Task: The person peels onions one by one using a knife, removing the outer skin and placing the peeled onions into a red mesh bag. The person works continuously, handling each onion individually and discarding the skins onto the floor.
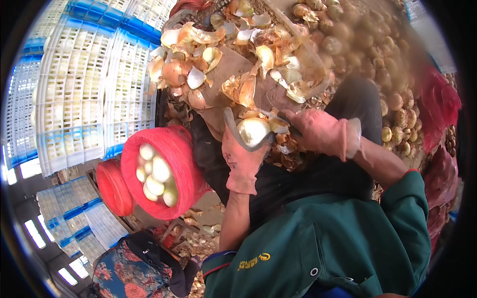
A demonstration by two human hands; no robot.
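My left hand (244,154), in a pink glove with grey-coated fingers, cups a partly peeled onion (253,131) with a smooth white face. Against the onion's right side, my right hand (316,130) has its fingers curled by a loose flap of skin (278,125). It also wears a pink glove with dark fingers. A thin pale streak beside those fingertips is too blurred to name, and their grip is partly hidden. Beyond both hands, brown onion skins (244,89) cover a board (233,63).
Left of my knee stands a red mesh-lined container (182,167) holding several peeled onions (161,169). Beside it is a red tub (113,188). White and blue crates (74,89) are stacked at left. Unpeeled onions (400,119) are heaped right. Someone's floral clothing (130,268) appears lower left.
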